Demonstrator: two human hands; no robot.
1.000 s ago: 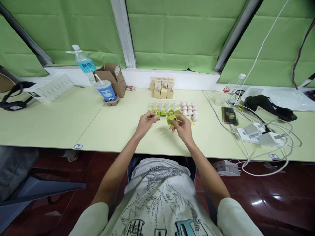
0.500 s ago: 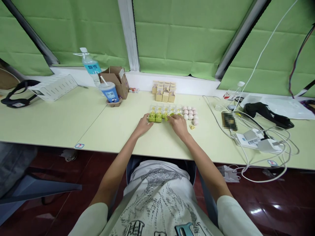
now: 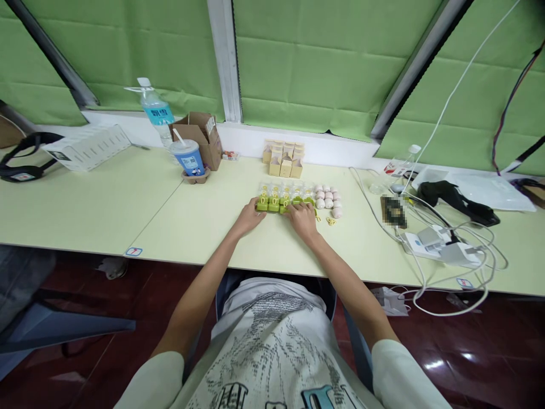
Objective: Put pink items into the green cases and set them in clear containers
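Note:
A row of small green boxes (image 3: pixel 279 201) with clear tops stands on the pale yellow table (image 3: pixel 213 227). My left hand (image 3: pixel 251 217) rests at the row's left end, its fingertips touching the leftmost green box. At the row's right part lies my right hand (image 3: pixel 303 218), fingers curled down onto the boxes. Just right of the row sit several pale pink eggs (image 3: pixel 328 199). Small yellow tags (image 3: pixel 330 220) lie beside my right hand. Whether either hand grips a box is unclear.
Tan paper boxes (image 3: pixel 283 159) stand behind the row by the window sill. A blue cup (image 3: pixel 189 159), a cardboard box (image 3: pixel 200 136) and a water bottle (image 3: pixel 155 113) are at the back left. White cables and adapters (image 3: pixel 443 244) cover the right side.
A second ago my right hand held a green piece above the table. Both hands have since come down to the row of green boxes and stay pressed against it.

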